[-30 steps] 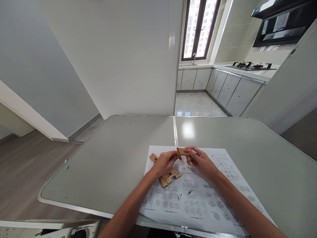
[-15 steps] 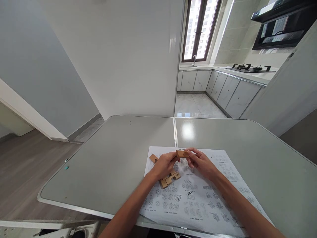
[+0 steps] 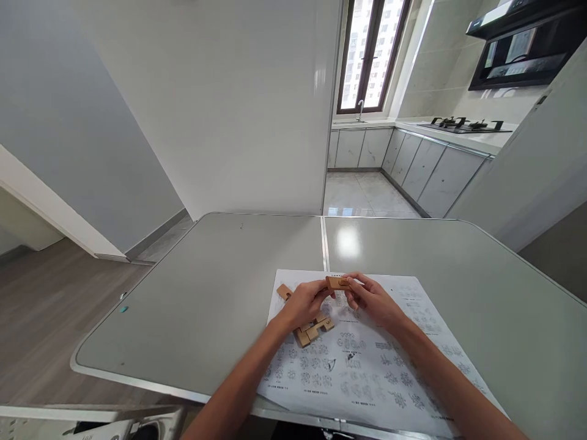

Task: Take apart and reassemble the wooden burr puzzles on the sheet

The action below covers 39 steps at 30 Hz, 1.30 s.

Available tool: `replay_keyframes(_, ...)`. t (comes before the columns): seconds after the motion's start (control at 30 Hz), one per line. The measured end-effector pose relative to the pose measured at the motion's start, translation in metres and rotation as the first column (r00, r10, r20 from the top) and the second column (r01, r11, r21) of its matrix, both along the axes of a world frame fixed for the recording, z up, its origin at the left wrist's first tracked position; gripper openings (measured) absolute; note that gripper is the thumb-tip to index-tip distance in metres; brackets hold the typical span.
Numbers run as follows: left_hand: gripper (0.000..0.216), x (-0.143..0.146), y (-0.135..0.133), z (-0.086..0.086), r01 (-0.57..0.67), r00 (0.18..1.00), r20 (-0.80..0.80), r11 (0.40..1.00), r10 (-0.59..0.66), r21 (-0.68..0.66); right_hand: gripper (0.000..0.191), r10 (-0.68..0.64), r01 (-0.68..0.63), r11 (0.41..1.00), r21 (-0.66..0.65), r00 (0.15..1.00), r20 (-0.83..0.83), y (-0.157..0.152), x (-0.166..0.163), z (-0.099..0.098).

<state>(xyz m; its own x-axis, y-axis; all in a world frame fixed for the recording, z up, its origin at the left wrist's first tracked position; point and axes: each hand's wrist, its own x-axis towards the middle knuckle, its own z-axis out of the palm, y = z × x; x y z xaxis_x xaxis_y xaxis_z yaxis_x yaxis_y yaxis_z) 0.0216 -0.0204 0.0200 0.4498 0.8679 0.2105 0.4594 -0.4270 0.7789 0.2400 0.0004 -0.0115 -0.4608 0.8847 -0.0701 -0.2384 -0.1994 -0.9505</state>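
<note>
Barely a shift since a second ago: left hand [image 3: 303,302] and right hand [image 3: 373,299] still grasp the wooden piece [image 3: 337,283] between their fingers, other blocks [image 3: 314,333] near the left fingers on printed paper [image 3: 330,403].

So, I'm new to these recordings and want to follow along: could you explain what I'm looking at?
There's no machine here: a person works with two bare hands, the left hand and the right hand. The only view comes from a camera worn on the head, looking forward and down.

On the flat grey table with a pale rim lies a large white paper sheet printed with small drawings. Some notched, light-brown wooden pieces rest on it, partly hidden by the left hand.

The right hand grips a small brown wooden block by one end. The left fingers are at its other end; whether they grip it too is hard to tell.
</note>
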Motion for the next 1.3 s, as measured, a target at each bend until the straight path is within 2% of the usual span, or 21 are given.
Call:
replay_keyframes(0.13,0.035,0.001,-0.001,0.001,0.021,1.000,0.023,1.000,-0.020,-0.017,0.042,0.011,-0.011,0.999,-0.036,1.000,-0.019,-0.004,-0.009,0.000)
replay_keyframes(0.33,0.036,0.005,-0.002,0.004,-0.022,1.000,-0.004,0.997,0.022,-0.069,0.045,0.013,-0.015,0.998,-0.062,0.999,-0.032,-0.006,-0.012,0.003)
replay_keyframes(0.6,0.027,0.005,-0.003,0.005,-0.061,0.994,0.087,0.994,0.068,-0.086,0.040,-0.032,0.018,0.993,-0.120,0.993,-0.113,-0.005,-0.010,0.007)
replay_keyframes(0.77,0.029,0.005,-0.004,0.005,-0.085,0.989,0.112,0.989,0.098,-0.117,0.039,-0.005,-0.001,0.999,-0.050,0.993,-0.118,-0.006,-0.011,0.007)
replay_keyframes(0.97,0.031,0.006,-0.003,0.007,-0.066,0.975,0.199,0.984,0.098,-0.163,0.046,0.024,-0.023,0.999,0.028,0.999,-0.025,-0.008,-0.016,0.009)
replay_keyframes(1.3,0.031,0.006,-0.004,0.012,-0.096,0.981,0.155,0.986,0.117,-0.134,0.046,0.019,-0.025,0.995,0.097,0.998,0.065,-0.009,-0.014,0.013)
